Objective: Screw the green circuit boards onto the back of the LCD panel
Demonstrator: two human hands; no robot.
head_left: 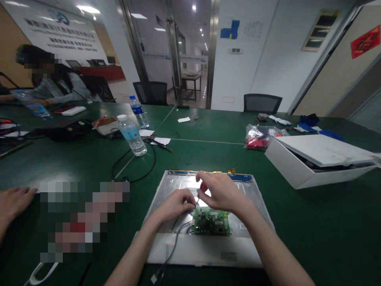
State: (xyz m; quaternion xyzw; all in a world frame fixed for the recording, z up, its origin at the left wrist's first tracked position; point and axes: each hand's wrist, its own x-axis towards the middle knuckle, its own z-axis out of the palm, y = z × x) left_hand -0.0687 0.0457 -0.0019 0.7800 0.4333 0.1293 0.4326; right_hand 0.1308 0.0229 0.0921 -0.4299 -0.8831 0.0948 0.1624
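Note:
A silver metal panel (253, 198) lies flat on the green table in front of me, with a blue strip along its far edge. A small green circuit board (210, 223) sits on its near middle, with a grey cable (175, 242) running off toward me. My right hand (222, 192) is closed around a small red-handled screwdriver (202, 187), its tip pointing down at the board's far left corner. My left hand (175, 204) is pinched at the screwdriver tip, resting on the panel.
A white open box (315, 161) stands at the right. Two water bottles (131, 135) and black cables (139, 167) lie at the left. A red-filled plastic bag (260, 137) is behind. Another person's hand (13, 200) rests at the far left; a seated person (50, 81) is farther back.

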